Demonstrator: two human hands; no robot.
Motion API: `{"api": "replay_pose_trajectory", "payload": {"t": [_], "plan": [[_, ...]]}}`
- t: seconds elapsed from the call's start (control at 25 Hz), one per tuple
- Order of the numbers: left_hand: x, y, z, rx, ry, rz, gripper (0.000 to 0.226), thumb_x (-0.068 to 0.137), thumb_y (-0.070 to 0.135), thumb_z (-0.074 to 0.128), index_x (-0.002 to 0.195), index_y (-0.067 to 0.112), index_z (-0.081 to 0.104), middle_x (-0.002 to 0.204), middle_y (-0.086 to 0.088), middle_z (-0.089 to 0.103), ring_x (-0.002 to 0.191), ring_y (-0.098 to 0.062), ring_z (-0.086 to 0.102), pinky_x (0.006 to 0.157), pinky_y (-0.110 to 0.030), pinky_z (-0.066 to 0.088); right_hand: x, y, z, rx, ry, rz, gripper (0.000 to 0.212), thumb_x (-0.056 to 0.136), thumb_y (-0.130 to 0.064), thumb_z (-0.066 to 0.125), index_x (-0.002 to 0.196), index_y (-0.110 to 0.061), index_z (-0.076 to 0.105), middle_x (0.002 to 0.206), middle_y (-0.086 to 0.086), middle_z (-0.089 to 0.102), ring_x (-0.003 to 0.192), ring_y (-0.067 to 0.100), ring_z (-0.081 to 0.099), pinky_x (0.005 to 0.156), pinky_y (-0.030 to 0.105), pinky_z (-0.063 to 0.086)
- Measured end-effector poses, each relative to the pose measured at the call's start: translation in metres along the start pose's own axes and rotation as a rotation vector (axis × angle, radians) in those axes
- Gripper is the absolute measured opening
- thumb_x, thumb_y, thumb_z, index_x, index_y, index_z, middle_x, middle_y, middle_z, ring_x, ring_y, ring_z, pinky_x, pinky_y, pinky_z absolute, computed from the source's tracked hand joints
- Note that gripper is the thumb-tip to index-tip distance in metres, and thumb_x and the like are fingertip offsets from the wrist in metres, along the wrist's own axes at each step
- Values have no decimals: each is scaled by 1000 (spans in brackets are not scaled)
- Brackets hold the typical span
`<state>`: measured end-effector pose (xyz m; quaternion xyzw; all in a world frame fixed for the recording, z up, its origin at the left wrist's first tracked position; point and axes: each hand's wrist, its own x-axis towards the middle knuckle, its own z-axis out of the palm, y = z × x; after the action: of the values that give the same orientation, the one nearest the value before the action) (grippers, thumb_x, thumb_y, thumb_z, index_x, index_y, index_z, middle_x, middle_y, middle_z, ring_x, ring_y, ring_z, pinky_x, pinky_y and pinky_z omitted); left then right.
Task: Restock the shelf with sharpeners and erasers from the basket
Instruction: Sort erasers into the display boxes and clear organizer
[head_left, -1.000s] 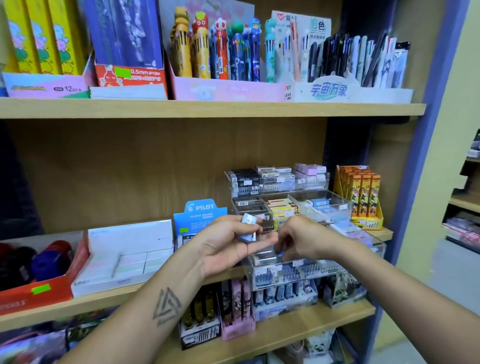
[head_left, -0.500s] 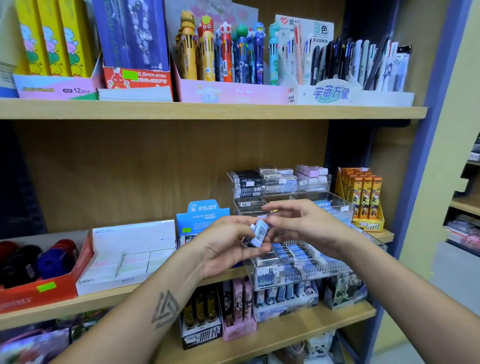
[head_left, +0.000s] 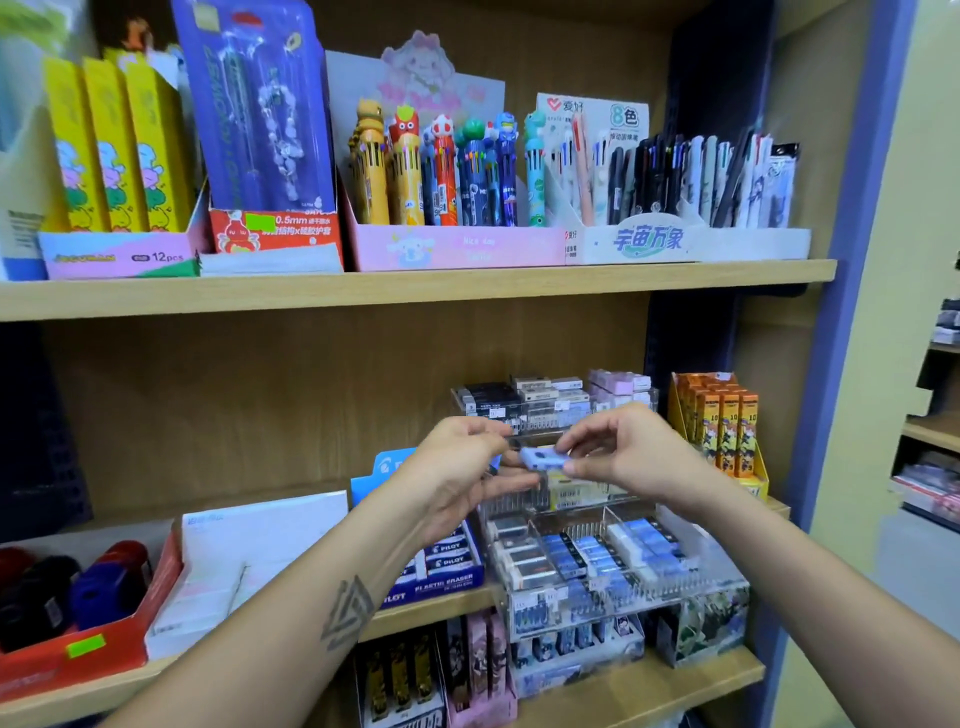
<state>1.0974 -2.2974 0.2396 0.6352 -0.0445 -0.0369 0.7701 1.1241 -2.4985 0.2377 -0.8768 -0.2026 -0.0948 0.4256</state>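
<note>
A small light-blue eraser (head_left: 541, 460) is pinched between the thumb and fingers of my right hand (head_left: 626, 454), in front of the middle shelf (head_left: 431, 610). My left hand (head_left: 457, 475) is right beside it on the left, fingers curled, its fingertips close to the eraser's left end; something small and blue may be tucked in them, hard to tell. Just below both hands stands a clear tiered acrylic display (head_left: 613, 561) full of blue and white erasers. The basket is out of view.
A blue Pilot eraser box (head_left: 447, 571) sits left of the display, then a white box (head_left: 249, 561) and a red tray of sharpeners (head_left: 78, 603). An orange lead-box stand (head_left: 722, 421) is at right. Pen displays (head_left: 447, 171) fill the upper shelf.
The eraser has passed from my left hand's fingers to my right hand's pinch and turned flat. Both hands have risen slightly, and the camera has tilted up.
</note>
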Motion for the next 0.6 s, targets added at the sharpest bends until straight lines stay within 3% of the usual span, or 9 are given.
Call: {"api": "replay_pose_trajectory", "payload": {"t": [0.12, 0.2, 0.32, 0.44, 0.6], "plan": [[18, 11, 11, 11, -2, -6, 22, 100, -11, 40, 120, -3, 42, 113, -36, 61, 93, -43, 70, 76, -43, 61, 42, 18, -17, -212, 330, 25, 18, 79, -12, 81, 97, -11, 78, 89, 3, 75, 81, 14, 70, 82, 27, 56], [30, 10, 14, 73, -19, -16, 13, 102, -5, 41, 113, -1, 47, 115, -30, 64, 93, -39, 71, 73, -40, 62, 73, 34, -23, -359, 430, 46, 20, 82, -13, 78, 103, -11, 77, 96, 5, 75, 87, 16, 69, 84, 29, 55], [46, 2, 14, 95, -5, -43, 17, 102, 0, 46, 114, 1, 57, 110, -23, 68, 87, -35, 71, 67, -32, 62, 114, 52, -20, -529, 461, 92, 18, 86, -10, 71, 104, -13, 76, 103, 11, 73, 94, 27, 68, 83, 40, 58], [57, -3, 11, 42, 7, -60, 19, 101, -1, 49, 113, 2, 63, 98, -23, 63, 92, -44, 70, 65, -31, 62, 142, 62, -15, -677, 400, 153, 15, 87, -6, 66, 100, -12, 74, 100, 13, 70, 91, 31, 68, 80, 39, 59], [60, -6, 7, 5, -4, -59, 20, 99, -12, 43, 116, -4, 50, 96, -32, 63, 82, -42, 72, 65, -31, 63, 160, 70, -10, -714, 313, 181, 23, 86, 3, 62, 102, -9, 73, 102, 14, 70, 92, 31, 68, 80, 36, 58]]}}
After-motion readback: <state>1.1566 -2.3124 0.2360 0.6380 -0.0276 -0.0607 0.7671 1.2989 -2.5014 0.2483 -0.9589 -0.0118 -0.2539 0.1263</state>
